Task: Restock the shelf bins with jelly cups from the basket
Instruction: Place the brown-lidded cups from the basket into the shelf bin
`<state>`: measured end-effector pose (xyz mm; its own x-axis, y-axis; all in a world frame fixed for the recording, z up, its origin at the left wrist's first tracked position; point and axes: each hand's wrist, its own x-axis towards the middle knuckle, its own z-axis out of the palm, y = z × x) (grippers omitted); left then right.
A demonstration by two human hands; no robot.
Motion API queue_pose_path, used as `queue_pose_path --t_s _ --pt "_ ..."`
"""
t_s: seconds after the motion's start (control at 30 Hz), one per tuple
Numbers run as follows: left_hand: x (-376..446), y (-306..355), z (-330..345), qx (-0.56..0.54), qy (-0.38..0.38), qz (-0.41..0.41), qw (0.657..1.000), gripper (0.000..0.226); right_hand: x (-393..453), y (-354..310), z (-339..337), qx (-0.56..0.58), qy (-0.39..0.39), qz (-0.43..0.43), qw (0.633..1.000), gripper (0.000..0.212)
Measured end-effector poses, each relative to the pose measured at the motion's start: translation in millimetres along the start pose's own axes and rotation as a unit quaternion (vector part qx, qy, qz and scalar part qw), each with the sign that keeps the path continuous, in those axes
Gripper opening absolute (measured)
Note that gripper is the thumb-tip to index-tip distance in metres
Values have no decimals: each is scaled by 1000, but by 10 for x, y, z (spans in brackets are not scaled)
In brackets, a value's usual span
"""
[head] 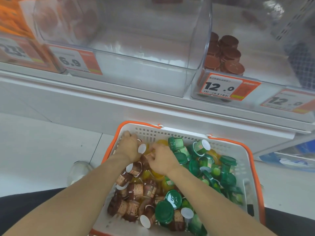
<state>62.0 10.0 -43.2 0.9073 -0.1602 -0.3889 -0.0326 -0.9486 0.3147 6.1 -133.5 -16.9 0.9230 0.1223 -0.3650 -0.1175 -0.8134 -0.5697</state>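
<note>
A white basket (242,154) with an orange rim sits on the floor below the shelf, full of jelly cups: brown ones (134,189) at the left, green-lidded ones (173,198) at the right, yellow ones (162,143) between. Both hands reach into its far left corner. My left hand (129,147) grips a cup with a white base. My right hand (162,159) curls round a brown cup beside it. On the shelf above stands a clear empty bin (144,53). The clear bin to its right (201,79) holds several brown cups (226,53).
Price tags reading 6.9 (75,60) and 12.0 (221,87) hang on the bin fronts. A further bin (64,19) at the upper left holds pale packets. A shoe (78,171) stands on the tiled floor left of the basket. Blue packs (289,155) lie on a lower shelf at right.
</note>
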Motion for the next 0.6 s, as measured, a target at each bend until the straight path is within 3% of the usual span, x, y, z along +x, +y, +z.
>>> queue_pose_path --t_s 0.13,0.23,0.37,0.43,0.53,0.57,0.6 --pt "-96 11 -181 -108 3 -25 994 66 37 -56 139 -130 -62 -6 990 71" --pt "-145 -57 -364 -190 -54 -44 979 63 53 -61 211 -158 -45 0 986 66" --pt "-266 -167 -641 -323 -144 -70 933 67 -6 -112 -5 -48 -54 27 997 53" --pt "-351 -189 -768 -441 -208 -68 870 55 -28 -166 -261 6 -58 48 997 37" --pt "-474 -161 -903 -668 -285 -62 685 46 -95 -188 -716 159 -103 87 978 28" --pt "-515 -129 -963 -714 -291 -66 633 49 -143 -178 -883 234 -129 99 959 27" --pt "-549 -94 -1034 -735 -299 -63 606 55 -211 -174 -1060 298 -156 110 935 28"
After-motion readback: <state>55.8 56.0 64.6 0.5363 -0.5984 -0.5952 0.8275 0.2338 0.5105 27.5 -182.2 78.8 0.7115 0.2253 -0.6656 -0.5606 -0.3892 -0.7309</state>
